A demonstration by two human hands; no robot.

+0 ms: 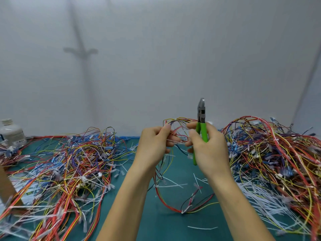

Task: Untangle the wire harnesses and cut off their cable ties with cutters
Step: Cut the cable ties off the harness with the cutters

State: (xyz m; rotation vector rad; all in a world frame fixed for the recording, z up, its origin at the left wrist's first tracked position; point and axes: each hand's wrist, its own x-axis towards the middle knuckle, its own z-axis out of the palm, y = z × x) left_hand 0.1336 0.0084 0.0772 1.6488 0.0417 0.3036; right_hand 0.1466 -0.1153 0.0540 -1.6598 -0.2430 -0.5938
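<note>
While your left hand (155,142) pinched the harness (181,139), held up between both hands above the mat (165,226), your right hand (211,148) gripped the cutters (202,131) nose-up, likely freeing its fingertips (191,126) to tease wires.

Two bare hands are in view, the left hand (154,141) and the right hand (208,145), and with them there is one pair of green-handled steel cutters (201,119) and one loose harness of red, yellow and black wires (173,207). On the single teal table mat (165,226) lie two big heaps of tangled coloured wire, a left heap (69,162) and a right heap (271,153), whose harnesses are too many and too knotted to count. There is also one white plastic bottle (11,133), one brown cardboard piece (7,186), and cut white cable-tie strips (202,228) scattered beyond counting.
</note>
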